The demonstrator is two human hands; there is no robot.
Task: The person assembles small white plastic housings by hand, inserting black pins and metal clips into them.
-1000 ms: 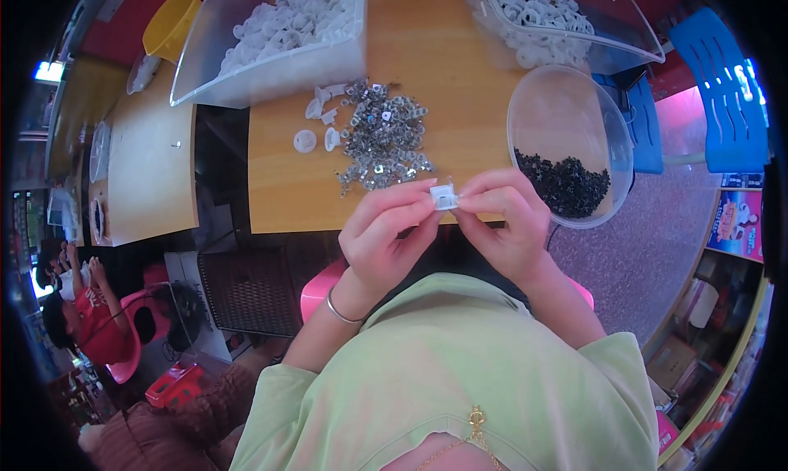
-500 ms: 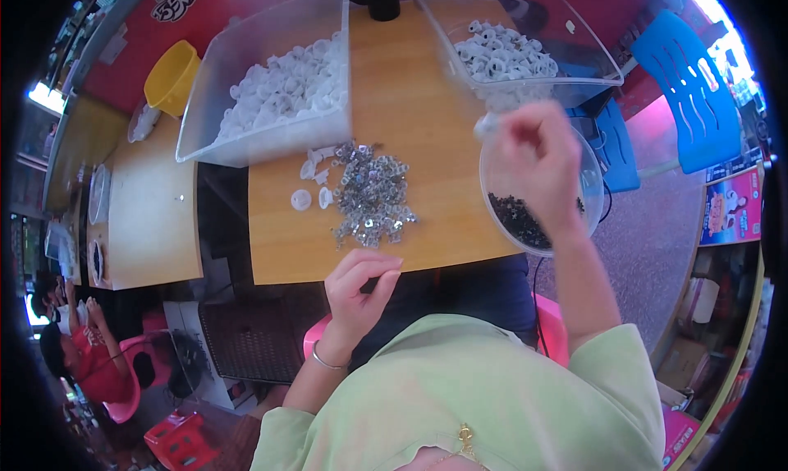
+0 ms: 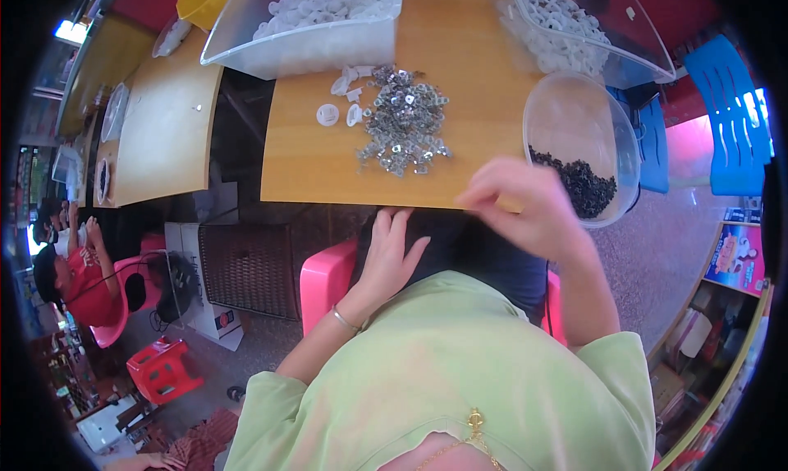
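My left hand (image 3: 391, 251) hangs just below the table's front edge, over my lap. Its fingers are stretched out with the thumb apart, and nothing shows in it. Slightly blurred, my right hand (image 3: 528, 206) is at the front edge with fingers curled and tips pinched together; anything between them is too small to make out. Ahead lies a heap of small shiny metal pieces (image 3: 405, 119). Left of it are a few white plastic parts, among them a round disc (image 3: 327, 114). Beside my right hand, a clear plastic tub (image 3: 579, 101) contains small black pieces (image 3: 584, 188).
A large translucent bin (image 3: 304, 59) of white plastic parts stands at the back left. Another clear bin (image 3: 632, 67) with white ring-like parts is at the back right. Blue chairs (image 3: 733, 118) stand beyond the tub. At far left a person in red (image 3: 89, 284) sits.
My right hand has come down from near the right-hand bin to the table's front edge. My left hand has dropped from the edge toward my lap. The view has tilted downward.
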